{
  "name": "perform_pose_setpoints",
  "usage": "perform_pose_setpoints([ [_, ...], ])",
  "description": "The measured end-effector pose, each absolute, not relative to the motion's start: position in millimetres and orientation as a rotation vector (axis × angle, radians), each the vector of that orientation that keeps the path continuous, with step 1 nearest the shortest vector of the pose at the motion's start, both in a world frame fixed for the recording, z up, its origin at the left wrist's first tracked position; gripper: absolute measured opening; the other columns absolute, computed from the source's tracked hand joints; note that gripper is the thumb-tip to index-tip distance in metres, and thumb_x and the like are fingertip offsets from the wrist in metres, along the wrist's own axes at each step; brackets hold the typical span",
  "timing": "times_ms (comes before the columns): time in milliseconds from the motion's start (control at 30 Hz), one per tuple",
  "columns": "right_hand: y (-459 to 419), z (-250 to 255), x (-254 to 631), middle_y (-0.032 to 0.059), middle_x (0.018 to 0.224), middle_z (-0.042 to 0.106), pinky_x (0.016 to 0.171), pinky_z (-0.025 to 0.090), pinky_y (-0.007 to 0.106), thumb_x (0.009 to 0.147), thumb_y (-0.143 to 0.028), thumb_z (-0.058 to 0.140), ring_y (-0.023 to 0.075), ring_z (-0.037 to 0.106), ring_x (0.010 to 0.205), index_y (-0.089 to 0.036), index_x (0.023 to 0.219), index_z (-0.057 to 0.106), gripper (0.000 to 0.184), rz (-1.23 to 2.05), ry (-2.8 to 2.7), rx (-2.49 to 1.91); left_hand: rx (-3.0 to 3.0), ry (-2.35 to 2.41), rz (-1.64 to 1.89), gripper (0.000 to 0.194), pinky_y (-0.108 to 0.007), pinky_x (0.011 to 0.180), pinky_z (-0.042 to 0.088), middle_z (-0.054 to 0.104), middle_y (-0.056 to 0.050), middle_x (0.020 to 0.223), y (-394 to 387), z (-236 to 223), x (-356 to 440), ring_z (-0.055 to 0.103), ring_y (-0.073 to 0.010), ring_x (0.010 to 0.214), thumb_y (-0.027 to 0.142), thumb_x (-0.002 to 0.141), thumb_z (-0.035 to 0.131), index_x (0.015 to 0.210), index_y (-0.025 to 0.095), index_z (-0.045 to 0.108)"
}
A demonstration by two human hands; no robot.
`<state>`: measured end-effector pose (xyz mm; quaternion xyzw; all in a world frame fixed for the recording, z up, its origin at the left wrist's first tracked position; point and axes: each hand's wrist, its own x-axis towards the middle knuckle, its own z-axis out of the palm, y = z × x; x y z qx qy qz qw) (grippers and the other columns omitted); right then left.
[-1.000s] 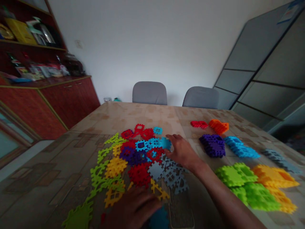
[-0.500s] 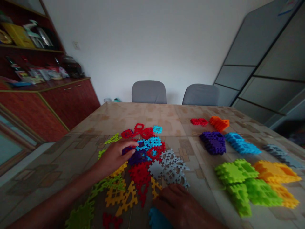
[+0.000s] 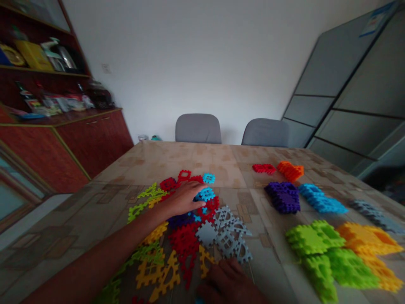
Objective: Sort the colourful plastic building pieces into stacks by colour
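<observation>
Right grip mostly cut off by bottom edge; cyan plastic piece just left of it, barely in frame. Pieces under left grip hidden, contact unclear. Grey plastic tile stack well right of both grips blurred, tile count untellable.

Flat interlocking plastic waffle tiles, found loosely overlapped in one mixed heap, coloured red, cyan, purple, yellow, green and grey, grey tiles massed at heap's right edge, cyan tile laid against red tiles

Red, grey, yellow lattice tiles
</observation>
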<state>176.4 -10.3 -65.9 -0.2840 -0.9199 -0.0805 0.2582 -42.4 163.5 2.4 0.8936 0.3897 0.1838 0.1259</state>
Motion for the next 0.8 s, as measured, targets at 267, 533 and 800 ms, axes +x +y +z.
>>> perform_pose_setpoints([
  [267, -13, -65, 176, -0.0037, 0.076, 0.060, 0.065, 0.039, 0.028, 0.097, -0.031, 0.064, 0.0147, 0.056, 0.070, -0.024, 0.091, 0.061, 0.009, -0.175, -2.531, -0.807, 2.641, 1.062, 0.569, 0.045, -0.035, 0.102, 0.047, 0.071, -0.006, 0.113, 150, 8, -73, 0.065, -0.0239, 0.111, 0.008, 0.086, 0.058, 0.127, 0.024, 0.065],
  [533, -10, -68, 173, -0.0043, 0.073, 0.060, 0.061, 0.036, 0.029, 0.092, -0.030, 0.072, 0.0148, 0.056, 0.067, -0.024, 0.086, 0.058, 0.016, -0.247, -2.505, -0.761, 2.631, 0.964, 0.520, 0.051, -0.043, 0.117, 0.034, 0.060, -0.008, 0.144, 138, 12, -62, 0.051, -0.0297, 0.135, 0.023, 0.085, 0.071, 0.135, 0.027, 0.062],
  [800, -12, -74, 171, -0.0049, 0.071, 0.058, 0.063, 0.039, 0.027, 0.093, -0.029, 0.069, 0.0134, 0.056, 0.065, -0.023, 0.082, 0.057, 0.017, -0.241, -2.470, -0.809, 2.476, 1.056, 0.634, 0.032, -0.031, 0.097, 0.051, 0.076, -0.006, 0.115, 149, 22, -71, 0.069, -0.0221, 0.108, 0.025, 0.094, 0.051, 0.119, 0.022, 0.070],
])
